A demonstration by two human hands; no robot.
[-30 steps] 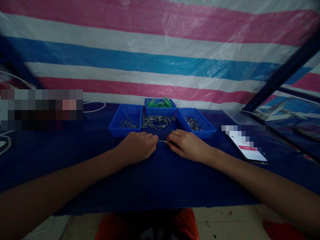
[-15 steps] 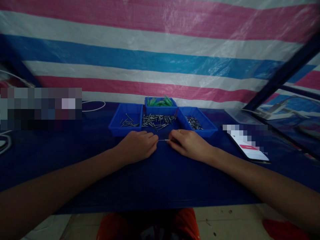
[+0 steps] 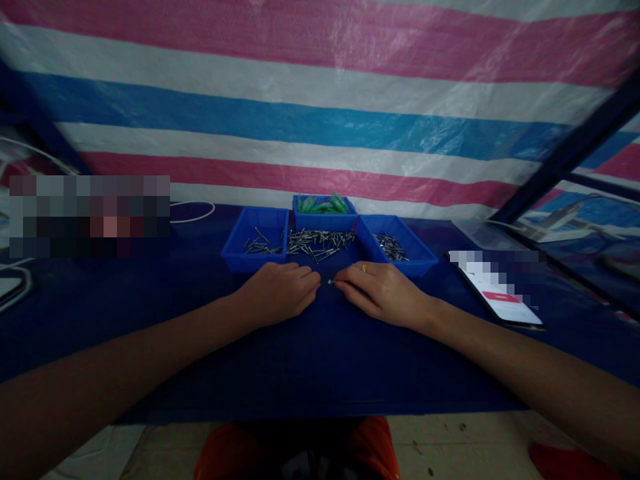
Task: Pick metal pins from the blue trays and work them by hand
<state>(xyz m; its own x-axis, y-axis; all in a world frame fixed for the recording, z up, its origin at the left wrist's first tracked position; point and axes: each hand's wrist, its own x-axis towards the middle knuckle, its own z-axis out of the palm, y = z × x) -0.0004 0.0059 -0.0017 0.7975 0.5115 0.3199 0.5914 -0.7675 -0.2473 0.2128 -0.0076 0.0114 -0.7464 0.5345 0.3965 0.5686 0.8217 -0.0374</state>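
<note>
Over the blue tabletop (image 3: 320, 367), my left hand (image 3: 283, 290) and my right hand (image 3: 383, 290) face each other with a small gap between the fingertips. A small, thin metal pin (image 3: 330, 282) shows in that gap, its tip pinched by my right thumb and fingers. My left fingers are curled and pressed together; what they hold, if anything, is hidden. Just beyond the hands lies a loose pile of thin metal pins (image 3: 320, 241). Left of it a blue bin (image 3: 235, 247) holds some similar pins, and a right blue bin (image 3: 423, 253) holds short metal pieces.
Behind the pile, a third blue bin (image 3: 325, 220) contains green pieces. A phone (image 3: 505, 300) with a lit screen lies to the right. A white cable (image 3: 195, 217) loops at the back left. A striped plastic sheet (image 3: 320, 113) hangs behind the table.
Less of the metal pin shows between my hands; earlier a longer stretch ran from the left fingertips to the right. Both hands stay in nearly the same place, and the view has shifted slightly.
</note>
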